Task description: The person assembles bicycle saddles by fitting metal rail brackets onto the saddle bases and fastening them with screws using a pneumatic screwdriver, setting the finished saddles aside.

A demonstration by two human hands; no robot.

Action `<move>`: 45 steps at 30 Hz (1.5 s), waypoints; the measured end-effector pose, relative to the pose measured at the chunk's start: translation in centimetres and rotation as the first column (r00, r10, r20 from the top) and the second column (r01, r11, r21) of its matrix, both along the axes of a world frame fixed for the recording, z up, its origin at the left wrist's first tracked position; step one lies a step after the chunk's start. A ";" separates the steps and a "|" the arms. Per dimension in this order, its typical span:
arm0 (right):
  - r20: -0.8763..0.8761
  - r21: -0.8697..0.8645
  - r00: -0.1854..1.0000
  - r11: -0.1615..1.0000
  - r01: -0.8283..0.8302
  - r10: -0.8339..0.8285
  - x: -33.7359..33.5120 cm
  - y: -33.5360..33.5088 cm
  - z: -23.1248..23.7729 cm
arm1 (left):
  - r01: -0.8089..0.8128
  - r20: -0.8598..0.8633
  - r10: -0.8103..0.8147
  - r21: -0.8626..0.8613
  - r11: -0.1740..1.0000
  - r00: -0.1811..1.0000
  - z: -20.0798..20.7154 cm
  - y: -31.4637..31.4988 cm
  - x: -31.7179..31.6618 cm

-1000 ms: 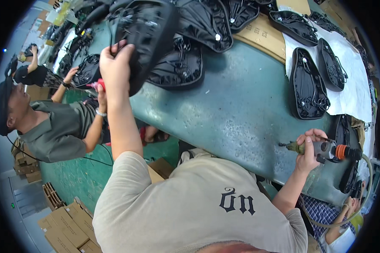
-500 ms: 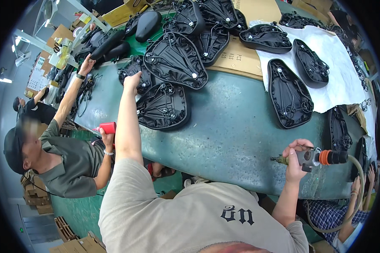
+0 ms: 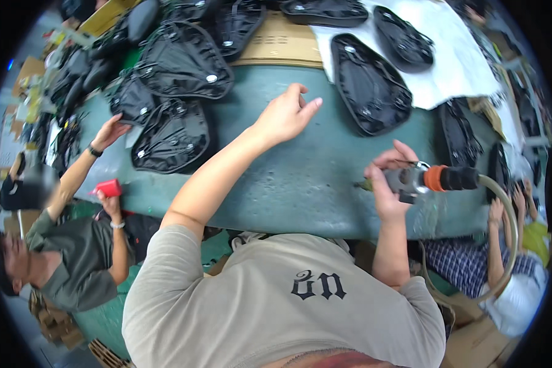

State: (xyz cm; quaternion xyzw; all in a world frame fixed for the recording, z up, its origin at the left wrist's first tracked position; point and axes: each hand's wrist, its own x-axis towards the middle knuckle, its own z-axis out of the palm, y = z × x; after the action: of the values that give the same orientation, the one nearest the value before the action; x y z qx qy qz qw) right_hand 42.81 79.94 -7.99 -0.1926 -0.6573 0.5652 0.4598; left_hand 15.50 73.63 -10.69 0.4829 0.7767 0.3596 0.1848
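Nearest the body, the right hand (image 3: 391, 184) is closed around a pneumatic screwdriver (image 3: 424, 179) with an orange collar, its bit pointing left just above the green desk (image 3: 312, 178) and its pale air hose (image 3: 510, 233) looping off toward the right edge. Farther out, the left hand (image 3: 286, 115) hangs over the bare middle of the desk, fingers spread and loosely curled, holding nothing and touching nothing that can be seen. The work looks to be between pieces: the tool is ready, but no part lies under it. Just beyond the left hand lies a black seat base (image 3: 369, 86), underside up, partly on a white sheet (image 3: 466, 67); bringing the driver to bear would call for drawing such a piece within reach.
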 end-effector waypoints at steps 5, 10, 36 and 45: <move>-0.029 0.108 1.000 0.994 0.006 -0.003 0.2 0.1 -0.9 | -0.034 0.594 0.057 -0.050 0.998 0.803 -2.7 9.0 3.6; -0.004 -0.028 1.000 0.999 0.019 -0.019 1.7 -0.8 0.0 | -0.002 0.454 0.001 0.002 1.000 0.891 -4.1 9.9 3.2; -0.132 0.059 0.890 0.899 -0.433 0.437 -15.1 -0.2 4.6 | 0.022 0.214 0.055 -0.342 0.940 0.975 -1.2 -11.9 4.3; 0.066 -0.155 0.913 0.908 -0.389 0.402 -17.5 -1.0 6.3 | 0.021 0.260 0.077 -0.353 0.935 0.962 -1.3 -11.9 4.0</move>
State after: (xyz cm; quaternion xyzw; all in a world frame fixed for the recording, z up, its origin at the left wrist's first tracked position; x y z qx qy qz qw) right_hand 25.28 78.95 -1.72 -0.1136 -0.6633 0.6809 0.2891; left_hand 19.54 61.69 -12.03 0.3772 0.8029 0.2798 0.3672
